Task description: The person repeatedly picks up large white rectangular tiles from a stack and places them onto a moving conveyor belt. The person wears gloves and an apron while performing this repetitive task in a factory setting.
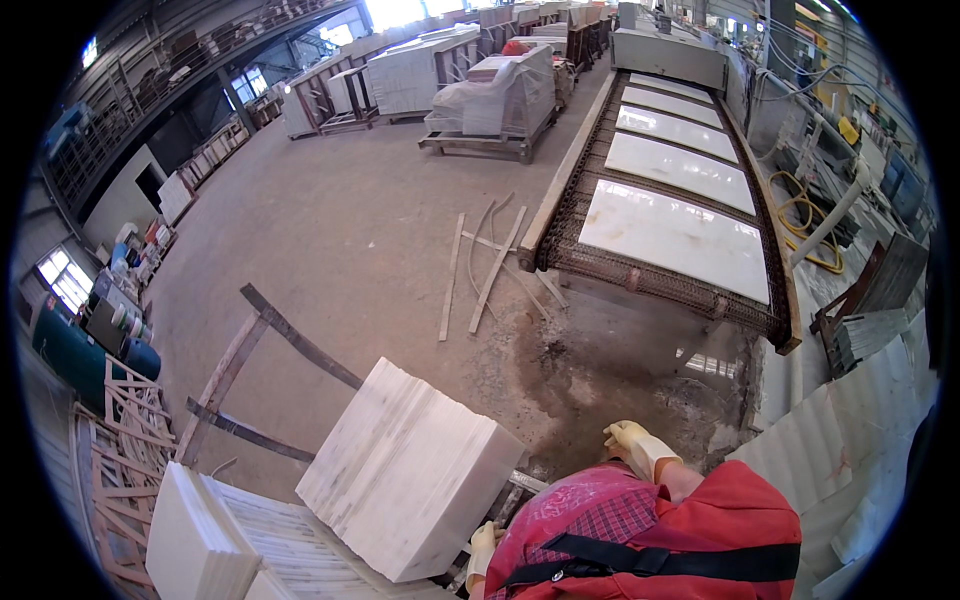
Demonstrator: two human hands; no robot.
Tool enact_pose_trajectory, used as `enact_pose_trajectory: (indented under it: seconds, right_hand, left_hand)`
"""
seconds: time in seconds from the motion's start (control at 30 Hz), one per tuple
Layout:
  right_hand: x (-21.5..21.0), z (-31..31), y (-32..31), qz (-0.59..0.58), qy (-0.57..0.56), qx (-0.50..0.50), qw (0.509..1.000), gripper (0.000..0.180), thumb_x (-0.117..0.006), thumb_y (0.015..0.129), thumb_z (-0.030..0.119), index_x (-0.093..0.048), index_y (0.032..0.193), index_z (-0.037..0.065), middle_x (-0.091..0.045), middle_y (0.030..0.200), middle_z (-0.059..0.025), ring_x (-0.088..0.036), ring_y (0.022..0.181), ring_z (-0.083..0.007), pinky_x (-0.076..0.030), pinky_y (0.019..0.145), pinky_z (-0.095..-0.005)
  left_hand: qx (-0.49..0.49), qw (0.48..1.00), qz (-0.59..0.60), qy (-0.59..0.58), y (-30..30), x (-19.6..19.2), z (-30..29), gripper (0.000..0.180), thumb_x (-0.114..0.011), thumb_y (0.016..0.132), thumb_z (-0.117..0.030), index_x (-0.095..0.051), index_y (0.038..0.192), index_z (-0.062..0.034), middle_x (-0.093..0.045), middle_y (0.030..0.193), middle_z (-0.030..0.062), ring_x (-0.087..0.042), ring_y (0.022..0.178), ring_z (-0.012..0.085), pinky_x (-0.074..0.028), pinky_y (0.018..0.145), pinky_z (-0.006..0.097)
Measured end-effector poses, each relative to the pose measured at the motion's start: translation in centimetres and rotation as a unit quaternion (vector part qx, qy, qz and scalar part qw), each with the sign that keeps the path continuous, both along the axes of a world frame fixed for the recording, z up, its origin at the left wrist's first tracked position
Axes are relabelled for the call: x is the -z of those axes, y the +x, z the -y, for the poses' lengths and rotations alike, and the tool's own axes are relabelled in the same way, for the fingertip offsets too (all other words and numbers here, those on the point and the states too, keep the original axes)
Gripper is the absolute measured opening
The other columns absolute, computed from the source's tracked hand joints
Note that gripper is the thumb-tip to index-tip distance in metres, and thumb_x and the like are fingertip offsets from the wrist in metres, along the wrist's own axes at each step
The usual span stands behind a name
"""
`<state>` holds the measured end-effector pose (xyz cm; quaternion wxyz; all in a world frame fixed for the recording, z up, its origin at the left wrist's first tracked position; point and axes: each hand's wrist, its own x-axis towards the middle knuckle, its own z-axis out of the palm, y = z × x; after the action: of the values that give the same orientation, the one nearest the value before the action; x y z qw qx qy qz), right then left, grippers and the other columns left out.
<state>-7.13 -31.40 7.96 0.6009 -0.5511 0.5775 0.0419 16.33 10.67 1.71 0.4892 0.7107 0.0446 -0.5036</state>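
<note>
My left hand (483,548), in a pale yellow glove, is low beside the bottom right corner of a tilted stack of white marble tiles (405,480). It touches or nearly touches the stack's edge, and its fingers are partly hidden by my red sleeve. My right hand (634,442), gloved the same way, hangs over the stained concrete floor with nothing in it and its fingers loosely spread. The tile stack leans on a wooden frame (262,345).
A mesh conveyor (560,250) carries several white slabs (680,240) away to the upper right. Loose wooden strips (490,265) lie on the floor before it. More tiles (195,540) sit at lower left, wrapped pallets (495,100) far back, and corrugated sheeting (860,450) at right.
</note>
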Motion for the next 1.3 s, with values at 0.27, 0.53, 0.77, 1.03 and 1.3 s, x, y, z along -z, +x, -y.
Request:
enact_pose_trajectory:
  seconds: [0.27, 0.53, 0.77, 1.03, 1.3]
  right_hand:
    - [0.4, 0.1, 0.4, 0.019, -0.012, -0.012, 1.0, 0.036, -0.043, 0.102, 0.03, -0.065, 0.121, 0.01, -0.075, 0.097, -0.0067, -0.063, 0.081, -0.0163, -0.053, 0.07, -0.0341]
    - [0.6, 0.1, 0.6, 0.02, -0.001, 0.004, 1.0, 0.035, -0.044, 0.102, 0.031, -0.065, 0.12, 0.009, -0.074, 0.097, -0.0076, -0.063, 0.08, -0.0161, -0.052, 0.069, -0.0338]
    - [0.6, 0.1, 0.6, 0.021, 0.001, 0.009, 1.0, 0.034, -0.045, 0.101, 0.03, -0.065, 0.119, 0.01, -0.074, 0.096, -0.0071, -0.062, 0.078, -0.0155, -0.052, 0.068, -0.033]
    - [1.0, 0.1, 0.8, 0.029, 0.008, 0.025, 0.999, 0.034, -0.044, 0.101, 0.029, -0.065, 0.12, 0.01, -0.074, 0.096, -0.0087, -0.063, 0.077, -0.0162, -0.052, 0.067, -0.0331]
    - [0.0, -0.5, 1.3, 0.042, 0.038, 0.067, 0.996, 0.03, -0.045, 0.105, 0.029, -0.064, 0.116, 0.008, -0.072, 0.09, -0.0101, -0.064, 0.071, -0.0187, -0.054, 0.063, -0.0322]
  left_hand:
    - [-0.026, 0.999, -0.027, -0.025, 0.0, 1.6, -0.5, 0.04, -0.053, 0.1, -0.032, -0.061, 0.119, 0.0026, -0.07, 0.092, 0.0161, -0.063, 0.068, 0.0192, -0.051, 0.06, 0.031]
    - [-0.048, 0.997, -0.047, -0.027, 0.1, 3.5, -0.8, 0.039, -0.053, 0.1, -0.033, -0.063, 0.118, 0.0004, -0.071, 0.091, 0.0153, -0.063, 0.066, 0.0186, -0.051, 0.058, 0.031]
    - [-0.019, 1.0, -0.017, -0.016, 0.2, 3.3, -0.8, 0.038, -0.053, 0.1, -0.033, -0.065, 0.115, -0.0007, -0.071, 0.09, 0.0136, -0.062, 0.065, 0.0178, -0.05, 0.057, 0.03]
    - [-0.049, 0.996, -0.065, -0.035, 0.3, 3.5, -0.5, 0.038, -0.054, 0.1, -0.033, -0.065, 0.115, -0.0004, -0.071, 0.09, 0.0146, -0.063, 0.068, 0.0198, -0.05, 0.06, 0.033]
    - [-0.001, 0.999, 0.049, -0.019, -0.8, 3.7, -1.7, 0.043, -0.055, 0.094, -0.04, -0.066, 0.117, -0.0042, -0.07, 0.095, 0.0129, -0.063, 0.078, 0.0233, -0.051, 0.071, 0.038]
